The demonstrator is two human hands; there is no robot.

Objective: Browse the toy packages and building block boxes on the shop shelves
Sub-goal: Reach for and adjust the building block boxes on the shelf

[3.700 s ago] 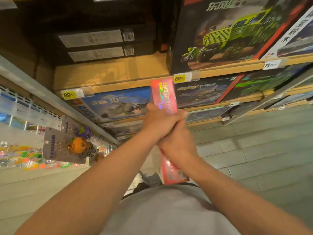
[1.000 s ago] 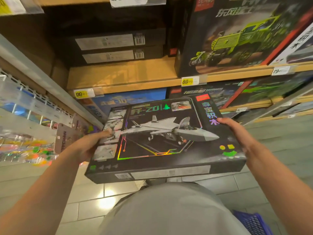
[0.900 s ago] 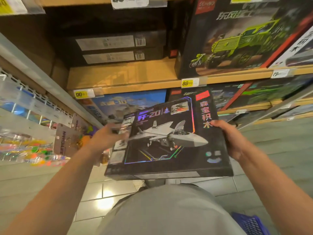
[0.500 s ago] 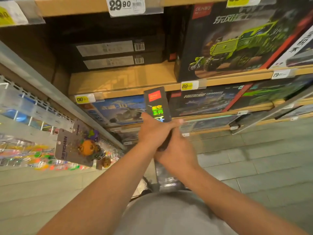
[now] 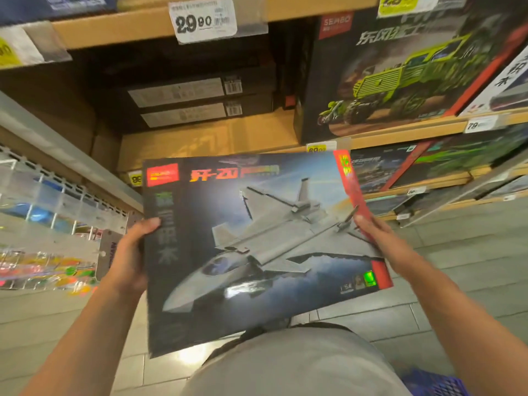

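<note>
I hold a large flat fighter jet block box (image 5: 257, 247) in front of my chest, its front face with a grey jet picture turned up to me. My left hand (image 5: 128, 258) grips its left edge, thumb on the front. My right hand (image 5: 377, 238) grips the right edge by the red side strip. Behind it the wooden shelves (image 5: 217, 138) carry more boxes: a green truck box (image 5: 400, 75) standing upright at the upper right and two black boxes (image 5: 185, 101) stacked flat at the back.
Price tags hang on the shelf edges, one reading 29.90 (image 5: 203, 22). A rack of hanging toy packages (image 5: 51, 252) is at the left. Lower shelves at the right hold more boxes (image 5: 428, 167). A blue basket (image 5: 434, 384) sits by my right leg on the tiled floor.
Half a second ago both hands held the box edge-on, close together. Now it is turned flat with its front face toward me and my hands are apart on its two sides.
</note>
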